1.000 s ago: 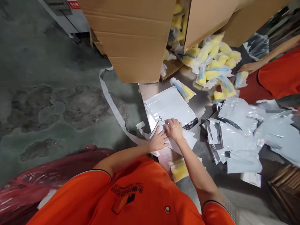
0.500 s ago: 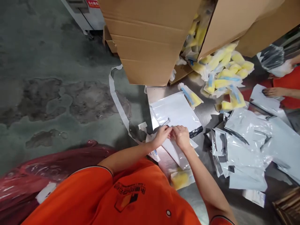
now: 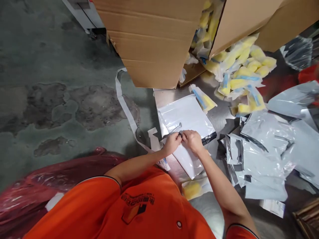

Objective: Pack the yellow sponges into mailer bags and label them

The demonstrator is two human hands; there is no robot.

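Note:
My left hand (image 3: 172, 144) and my right hand (image 3: 193, 141) are close together, fingers pinched on a white plastic mailer bag (image 3: 187, 162). A dark edge of the bag shows between my fingertips. The bag hangs toward my body, over the metal table. Just beyond my hands lie flat white mailers (image 3: 190, 111) with a black strip along the near right edge. A printed label (image 3: 163, 164) sits below my left wrist. Near my right forearm rests a yellow item in a clear wrapper (image 3: 195, 188); a similar wrapped yellow item (image 3: 203, 99) lies past the flat mailers.
A tall cardboard box (image 3: 154, 46) stands ahead. Beside it are heaped yellow wrapped packets (image 3: 245, 73). Filled mailers (image 3: 264, 166) are piled to the right. A white paper strip (image 3: 124, 108) trails to the floor at left, near a red plastic bag (image 3: 74, 176). A co-worker's red clothing shows at the right edge.
My hands have barely moved; a dark edge of the bag now shows between them. The white strip beside my left hand has shifted. The co-worker's hands have left view, and a mailer there has moved.

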